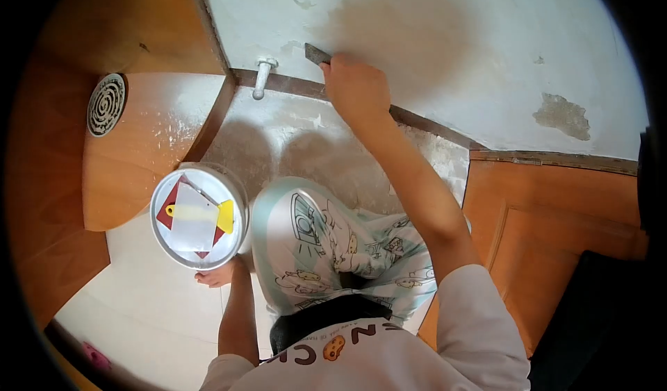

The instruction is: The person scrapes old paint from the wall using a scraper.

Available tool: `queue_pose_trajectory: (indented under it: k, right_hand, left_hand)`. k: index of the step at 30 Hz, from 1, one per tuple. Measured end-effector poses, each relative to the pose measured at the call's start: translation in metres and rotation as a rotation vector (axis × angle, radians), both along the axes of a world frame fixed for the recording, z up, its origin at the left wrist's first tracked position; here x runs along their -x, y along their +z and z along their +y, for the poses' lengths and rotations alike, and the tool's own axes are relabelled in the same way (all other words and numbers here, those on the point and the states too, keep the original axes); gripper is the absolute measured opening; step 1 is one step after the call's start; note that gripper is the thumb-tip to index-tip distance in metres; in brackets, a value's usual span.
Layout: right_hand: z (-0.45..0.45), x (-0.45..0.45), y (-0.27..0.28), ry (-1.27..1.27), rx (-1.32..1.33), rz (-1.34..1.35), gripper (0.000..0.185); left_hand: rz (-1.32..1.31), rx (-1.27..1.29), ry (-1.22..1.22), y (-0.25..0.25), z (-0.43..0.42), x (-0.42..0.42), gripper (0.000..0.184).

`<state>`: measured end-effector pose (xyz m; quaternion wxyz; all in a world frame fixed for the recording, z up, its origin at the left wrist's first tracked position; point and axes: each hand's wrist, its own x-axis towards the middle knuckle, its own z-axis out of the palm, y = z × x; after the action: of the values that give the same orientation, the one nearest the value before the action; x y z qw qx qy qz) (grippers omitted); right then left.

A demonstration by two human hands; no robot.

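My right hand (356, 89) is closed around a scraper, whose flat grey blade (317, 53) lies at the white wall (431, 57), just right of a white pipe stub (261, 78). Much of the scraper is hidden by the hand. Low beside a white bucket (158, 235) is my left hand (217, 275), partly covered by the bucket's edge; its visible fingers point left and look loosely extended, with nothing seen in them. On the bucket's top lie a white sheet (194, 217), a dark red piece (165, 214) and a yellow-ended spreader (225, 216).
Bare patches (564, 117) mark the wall. Pale dust covers the wooden panel (149, 155) with a round vent (107, 105) at left. An orange wooden door (556, 217) stands at right. A pink object (96, 356) lies lower left on the tiled floor (153, 314).
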<state>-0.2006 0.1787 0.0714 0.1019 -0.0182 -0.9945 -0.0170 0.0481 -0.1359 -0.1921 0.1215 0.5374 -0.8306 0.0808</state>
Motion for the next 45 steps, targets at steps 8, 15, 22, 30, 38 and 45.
queue_pose_trajectory:
  k: [8, 15, 22, 30, 38, 45]
  right_hand:
    - [-0.002, 0.003, -0.01, -0.008, 0.004, 0.014, 0.029]
    - [-0.001, 0.007, -0.011, 0.034, 0.0, 0.019, 0.028]
    - [-0.006, 0.011, -0.004, 0.043, -0.048, 0.046, 0.026]
    - [-0.005, 0.0, -0.014, 0.07, -0.04, 0.074, 0.027]
    - [-0.008, 0.004, -0.004, 0.037, -0.026, -0.044, 0.025]
    - [-0.01, -0.005, -0.009, 0.033, 0.005, -0.022, 0.027]
  left_hand:
    - [0.02, 0.014, 0.013, 0.009, 0.012, 0.013, 0.061]
    - [0.021, 0.033, 0.029, 0.004, 0.005, 0.011, 0.061]
    - [0.037, 0.021, 0.056, 0.004, 0.006, 0.008, 0.061]
    - [0.011, 0.009, 0.062, 0.022, 0.01, 0.005, 0.06]
    - [-0.009, -0.008, 0.043, 0.012, 0.005, 0.0, 0.06]
    - [-0.016, -0.008, 0.047, 0.002, -0.004, -0.003, 0.06]
